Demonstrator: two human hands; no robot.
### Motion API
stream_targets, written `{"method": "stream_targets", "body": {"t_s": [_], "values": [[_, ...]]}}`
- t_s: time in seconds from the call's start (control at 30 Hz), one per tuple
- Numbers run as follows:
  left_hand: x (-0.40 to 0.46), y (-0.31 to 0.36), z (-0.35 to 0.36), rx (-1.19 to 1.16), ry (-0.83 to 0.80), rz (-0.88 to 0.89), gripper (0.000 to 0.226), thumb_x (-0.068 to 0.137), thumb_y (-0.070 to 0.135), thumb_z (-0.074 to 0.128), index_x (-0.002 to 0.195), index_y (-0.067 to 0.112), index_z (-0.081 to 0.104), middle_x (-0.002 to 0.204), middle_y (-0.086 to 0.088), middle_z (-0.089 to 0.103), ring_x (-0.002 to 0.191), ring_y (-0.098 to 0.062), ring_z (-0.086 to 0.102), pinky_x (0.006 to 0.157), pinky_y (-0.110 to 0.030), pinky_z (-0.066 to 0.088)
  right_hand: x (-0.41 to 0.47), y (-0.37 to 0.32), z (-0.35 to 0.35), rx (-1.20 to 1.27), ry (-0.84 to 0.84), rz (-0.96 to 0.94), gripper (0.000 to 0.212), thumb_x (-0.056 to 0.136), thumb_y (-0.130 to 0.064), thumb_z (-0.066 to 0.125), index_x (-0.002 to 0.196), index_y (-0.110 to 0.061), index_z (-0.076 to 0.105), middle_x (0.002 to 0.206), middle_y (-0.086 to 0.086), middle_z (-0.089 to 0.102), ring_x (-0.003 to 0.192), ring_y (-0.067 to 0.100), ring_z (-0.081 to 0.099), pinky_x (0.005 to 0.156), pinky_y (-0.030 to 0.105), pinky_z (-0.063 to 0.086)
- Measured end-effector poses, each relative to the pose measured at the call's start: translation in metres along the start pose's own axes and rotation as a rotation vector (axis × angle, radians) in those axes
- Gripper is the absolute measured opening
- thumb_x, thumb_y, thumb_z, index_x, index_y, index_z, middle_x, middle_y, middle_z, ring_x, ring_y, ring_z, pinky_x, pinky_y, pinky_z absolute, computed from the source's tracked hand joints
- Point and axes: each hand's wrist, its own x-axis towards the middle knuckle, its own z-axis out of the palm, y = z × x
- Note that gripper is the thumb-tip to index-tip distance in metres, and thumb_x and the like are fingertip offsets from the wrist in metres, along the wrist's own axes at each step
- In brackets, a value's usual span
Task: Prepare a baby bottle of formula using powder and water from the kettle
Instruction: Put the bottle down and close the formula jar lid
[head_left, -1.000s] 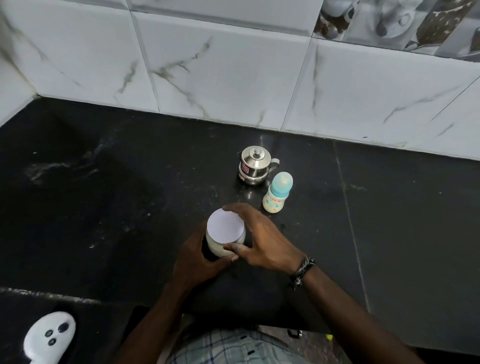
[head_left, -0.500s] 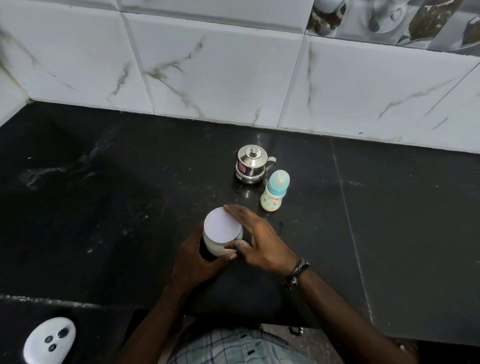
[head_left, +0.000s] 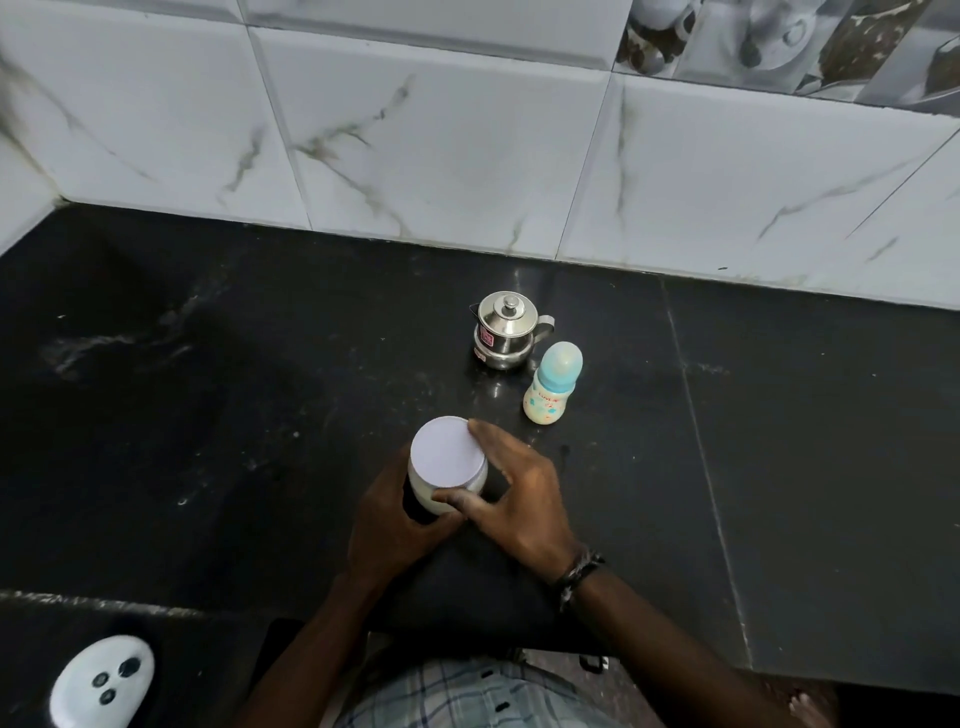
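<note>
A powder jar with a flat white lid stands on the black countertop near the front edge. My left hand wraps the jar's dark lower body from the left. My right hand grips the lid's rim, fingers curled round its far and right side, thumb on the near side. Behind and to the right stands a small steel kettle with its lid on. Just right of the kettle is a capped baby bottle with a light blue top, upright.
A white marbled tile wall rises behind the countertop. A white oval object with three dark dots lies at the bottom left corner. A seam crosses the countertop right of the bottle.
My right hand's fingers have shifted round the lid's rim while the left keeps the jar still. The lid stays on. The view has drifted slightly.
</note>
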Motion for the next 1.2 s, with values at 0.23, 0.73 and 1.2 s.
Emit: {"method": "stream_targets", "body": {"t_s": [0.23, 0.73, 1.2], "values": [[0.000, -0.004, 0.001, 0.027, 0.022, -0.004, 0.093, 0.053, 0.033, 0.095, 0.136, 0.022, 0.053, 0.130, 0.009, 0.064, 0.120, -0.003, 0.059, 0.095, -0.033, 0.053, 0.003, -0.010, -0.006, -0.106, -0.048, 0.119, 0.105, 0.061, -0.067, 0.076, 0.147, -0.019, 0.039, 0.144, -0.001, 0.052, 0.131, 0.017, 0.047, 0.109, 0.033, 0.037], [-0.001, 0.001, 0.000, 0.040, 0.023, 0.001, 0.089, 0.056, 0.041, 0.091, 0.136, 0.027, 0.052, 0.130, 0.010, 0.064, 0.119, -0.004, 0.060, 0.095, -0.035, 0.054, 0.012, -0.013, 0.000, -0.155, -0.054, 0.046, 0.101, 0.064, -0.067, 0.074, 0.145, -0.019, 0.037, 0.128, 0.002, 0.054, 0.118, 0.021, 0.051, 0.102, 0.033, 0.042], [-0.001, 0.001, -0.001, 0.089, -0.018, -0.020, 0.097, 0.055, 0.056, 0.084, 0.140, 0.031, 0.046, 0.131, 0.012, 0.061, 0.119, 0.000, 0.056, 0.096, -0.024, 0.048, 0.057, -0.036, -0.033, -0.373, -0.608, -0.234, 0.072, 0.083, -0.032, 0.070, 0.148, -0.032, 0.037, 0.135, 0.004, 0.047, 0.111, 0.023, 0.050, 0.087, 0.042, 0.051]]}}
